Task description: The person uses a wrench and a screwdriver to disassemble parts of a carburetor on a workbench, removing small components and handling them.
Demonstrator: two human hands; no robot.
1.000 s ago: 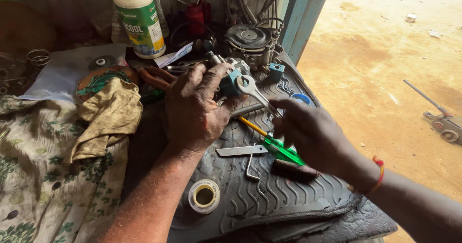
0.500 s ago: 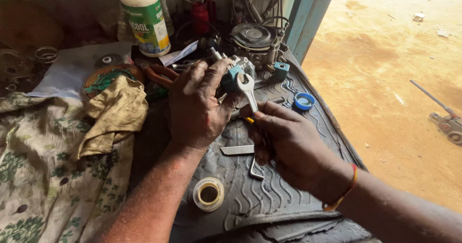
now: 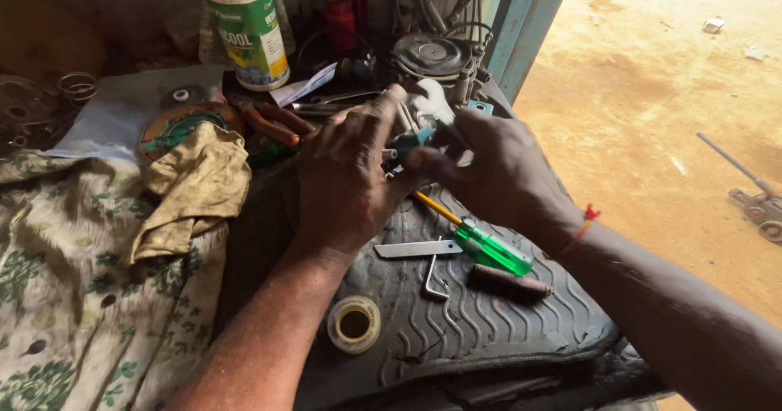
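My left hand (image 3: 346, 179) is closed around a small teal part (image 3: 405, 142), with a silver open-end spanner (image 3: 430, 101) sticking up just behind it. My right hand (image 3: 493, 167) meets it from the right, its fingertips pinched on the same teal part. Below both hands, a screwdriver with a green handle and yellow shaft (image 3: 487, 248) lies loose on the ribbed black rubber mat (image 3: 489, 329).
On the mat lie a flat metal strip (image 3: 415, 250), a hex key (image 3: 434, 279), a brown cylinder (image 3: 509, 282) and a tape roll (image 3: 353, 324). A white bottle (image 3: 248, 24), red-handled pliers (image 3: 273, 122) and wires stand behind. Rags (image 3: 191, 187) lie left; sandy ground (image 3: 652, 93) lies right.
My right hand has left the screwdriver on the mat and moved up to the teal part in my left hand. The left hand has stayed in place.
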